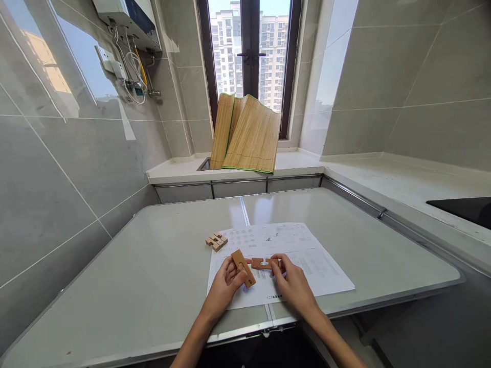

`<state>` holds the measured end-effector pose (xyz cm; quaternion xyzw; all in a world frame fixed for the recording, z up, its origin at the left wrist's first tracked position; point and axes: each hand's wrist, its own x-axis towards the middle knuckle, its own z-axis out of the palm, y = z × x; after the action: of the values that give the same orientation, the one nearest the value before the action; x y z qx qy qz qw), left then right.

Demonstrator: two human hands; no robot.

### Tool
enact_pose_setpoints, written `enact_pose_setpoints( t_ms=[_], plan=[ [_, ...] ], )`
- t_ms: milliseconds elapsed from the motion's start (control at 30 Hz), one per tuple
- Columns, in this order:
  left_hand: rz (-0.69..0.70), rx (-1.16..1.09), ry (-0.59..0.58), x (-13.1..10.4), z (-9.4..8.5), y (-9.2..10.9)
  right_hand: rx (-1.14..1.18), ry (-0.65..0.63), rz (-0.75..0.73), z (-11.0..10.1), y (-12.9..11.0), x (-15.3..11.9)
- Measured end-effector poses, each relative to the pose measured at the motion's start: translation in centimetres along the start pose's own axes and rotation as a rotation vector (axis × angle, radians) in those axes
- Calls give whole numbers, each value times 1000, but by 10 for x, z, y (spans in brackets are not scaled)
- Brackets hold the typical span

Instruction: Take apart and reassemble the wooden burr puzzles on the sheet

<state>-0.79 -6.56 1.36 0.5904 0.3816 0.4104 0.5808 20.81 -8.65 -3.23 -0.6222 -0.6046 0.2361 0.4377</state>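
Left hand [224,283]: fingers curled round wooden puzzle bar marked 2 [244,267], slanting down rightward. Right hand [292,282]: thumb and fingers pinch right end of notched wooden bar [259,264], lying crosswise just right of first, over printed sheet [322,271].

Left hand [225,283]: curled, gripping | right hand [291,281]: pinching | forearms [200,324]: bare, converging forward

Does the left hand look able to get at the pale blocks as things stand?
Probably yes: the pale blocks lie just beyond the left hand, with nothing visible between. It holds a wooden piece, though, so might need to set that down first.
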Motion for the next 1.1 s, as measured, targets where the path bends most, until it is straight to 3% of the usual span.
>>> enact_pose_setpoints(
  t_ms=[133,367,500,600,700,833,1100],
  plan=[
    [-44,-49,10,1,0,-2,-212,64,-113,10,-2,-3],
    [-1,-82,-16,5,9,-5,-342,74,-263,21,4,0],
    [-8,-46,-41,10,12,-3,-136,106,-245,2,-13,-2],
    [-16,-13,-49,11,17,1,123,6,-281,-19,-38,-9],
    [-15,-3,-73,11,24,3,177,-133,-352,-31,-57,-15],
    [12,-16,-35,16,29,4,172,-171,-340,-23,-57,-9],
    [-10,-62,-38,28,30,3,284,-116,-378,3,-34,21]
  ],
)
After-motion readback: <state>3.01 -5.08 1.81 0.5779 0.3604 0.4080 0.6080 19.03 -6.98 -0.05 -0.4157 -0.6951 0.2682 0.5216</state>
